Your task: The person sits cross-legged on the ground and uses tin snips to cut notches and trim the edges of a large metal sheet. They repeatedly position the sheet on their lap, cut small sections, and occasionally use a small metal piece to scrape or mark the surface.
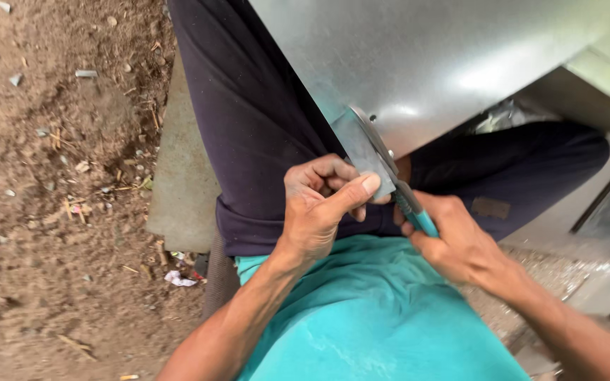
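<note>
One metal sheet (pixel 446 56) across our lap. Left of its lower corner, our left hand (pixel 315 212) pinches one cut strip (pixel 361 159), thumb on top. Right of it, our right hand (pixel 460 243) clasps one pair of teal-handled snips (pixel 404 194); blades mostly hidden behind the strip.

Bare brown dirt ground (pixel 51 176) strewn with pebbles and twigs, a grey concrete slab (pixel 181 183) alongside, in daylight.

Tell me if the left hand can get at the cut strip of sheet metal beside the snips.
Probably yes: the left hand already pinches the cut strip with its thumb on top, beside the snips held in the right hand; nothing lies between.
</note>
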